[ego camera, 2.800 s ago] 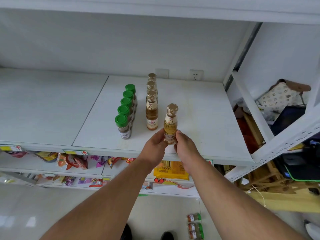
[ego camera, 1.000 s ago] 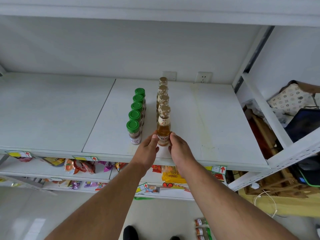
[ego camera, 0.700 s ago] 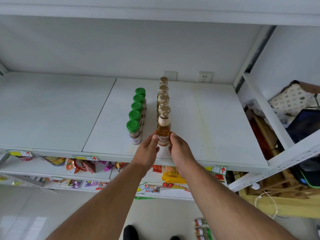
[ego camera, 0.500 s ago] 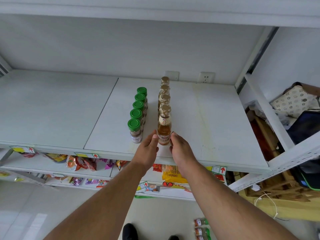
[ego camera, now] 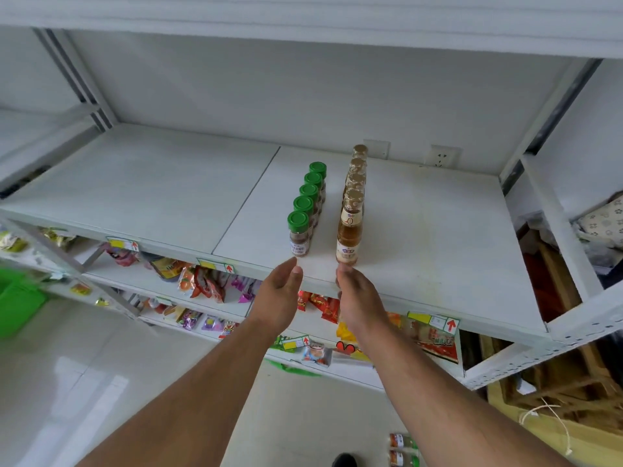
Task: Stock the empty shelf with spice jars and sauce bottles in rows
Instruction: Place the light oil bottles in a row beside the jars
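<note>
On the white shelf stand two rows running front to back. The left row is several spice jars with green lids. The right row is several amber sauce bottles with gold caps; the front bottle stands upright near the shelf's front edge. My left hand hovers just before the shelf edge, fingers relaxed, holding nothing. My right hand is beside it, fingertips just below the front bottle's base, apart from it and empty.
Lower shelves hold snack packets behind price tags. A green bin is at the far left. More jars lie on the floor below. Wooden crates and a cushion sit past the shelf's right post.
Both hands have let go of the front sauce bottle and drawn back toward the shelf edge. The bottle stays at the front of its row. The view has swung left.
</note>
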A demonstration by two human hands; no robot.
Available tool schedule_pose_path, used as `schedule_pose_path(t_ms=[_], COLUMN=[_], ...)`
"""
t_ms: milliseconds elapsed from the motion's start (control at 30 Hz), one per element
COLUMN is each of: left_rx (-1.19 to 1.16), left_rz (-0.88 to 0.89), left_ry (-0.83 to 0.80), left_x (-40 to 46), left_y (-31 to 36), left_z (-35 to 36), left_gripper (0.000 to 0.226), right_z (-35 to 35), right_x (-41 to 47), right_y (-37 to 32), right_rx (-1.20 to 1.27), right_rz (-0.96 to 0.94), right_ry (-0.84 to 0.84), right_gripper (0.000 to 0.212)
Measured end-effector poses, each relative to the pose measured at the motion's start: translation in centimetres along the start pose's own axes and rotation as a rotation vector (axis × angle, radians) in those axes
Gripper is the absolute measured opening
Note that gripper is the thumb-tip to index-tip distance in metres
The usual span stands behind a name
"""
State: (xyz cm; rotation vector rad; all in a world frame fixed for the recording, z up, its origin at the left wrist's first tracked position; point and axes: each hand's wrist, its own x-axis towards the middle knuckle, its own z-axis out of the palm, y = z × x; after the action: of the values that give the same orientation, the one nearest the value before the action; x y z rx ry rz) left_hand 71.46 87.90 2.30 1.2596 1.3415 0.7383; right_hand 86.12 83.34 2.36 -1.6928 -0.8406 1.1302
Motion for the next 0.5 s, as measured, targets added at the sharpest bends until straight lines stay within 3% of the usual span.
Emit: schedule_pose_path(t_ms=[167, 300, 400, 500], left_rx=[0.057, 0.076, 0.062, 0.082], left_rz=[0.035, 0.011, -0.039, -0.064], left_ry=[0.104, 0.233, 0.342, 0.49], left_x=[-4.1, -8.7, -12.9, -17.4], left_y=[-0.1, -2.5, -4.6, -6.0], left_z=[-4.4, -9.0, -12.6, -16.2], left_gripper=[0.049, 0.046, 0.05, 0.046], right_z=[4.1, 8.4, 12.0, 15.9], right_x=[-3.7, -6.9, -9.8, -12.7], right_y=[-1.4, -1.5, -2.0, -2.7], right_rx=[-0.151, -0.36, -0.491, -0.594], right_rz=[-0.117, -0.182, -0.223, -0.32], right_ry=[-0.171, -0.369, -0.53, -0.667], right_gripper=[0.048, 0.035, 0.058, 0.06])
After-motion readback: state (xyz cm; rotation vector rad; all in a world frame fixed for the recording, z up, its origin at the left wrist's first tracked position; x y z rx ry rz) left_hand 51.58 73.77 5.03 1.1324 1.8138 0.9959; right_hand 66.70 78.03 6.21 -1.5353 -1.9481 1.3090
